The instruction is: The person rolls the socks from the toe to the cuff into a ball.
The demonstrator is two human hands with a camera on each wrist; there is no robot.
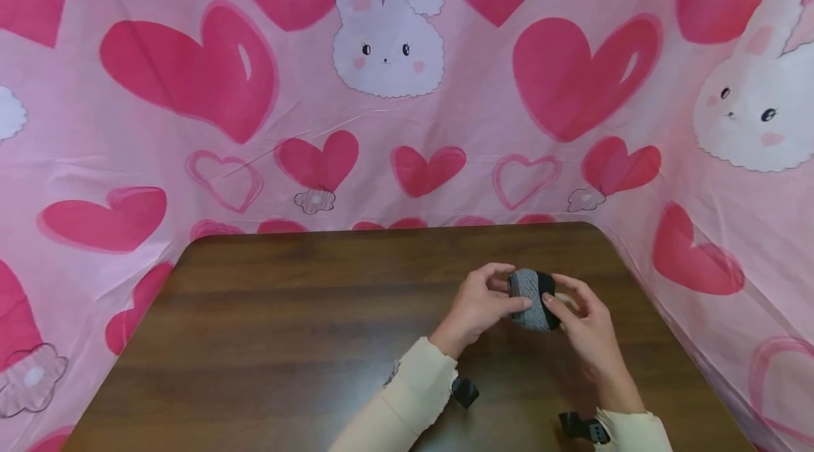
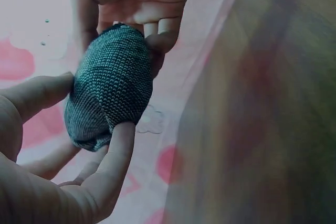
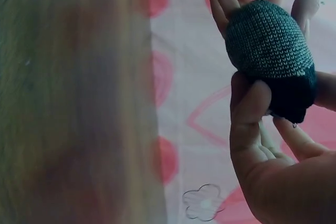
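Note:
A balled-up sock (image 1: 529,300), grey knit with a black part, is held above the right side of the table. My left hand (image 1: 475,307) pinches its left side between thumb and fingers. On the other side my right hand (image 1: 590,332) grips the black end, thumb toward me. The left wrist view shows the ribbed grey sock (image 2: 110,80) as a rounded bundle between both hands. In the right wrist view the sock's black end (image 3: 291,95) lies between the right thumb and fingers.
A dark brown wooden table (image 1: 273,325) spreads beneath the hands. Pink cloth (image 1: 483,120) printed with hearts and rabbits hangs behind it and along both sides. Each wrist carries a small black camera, such as the left one (image 1: 465,392).

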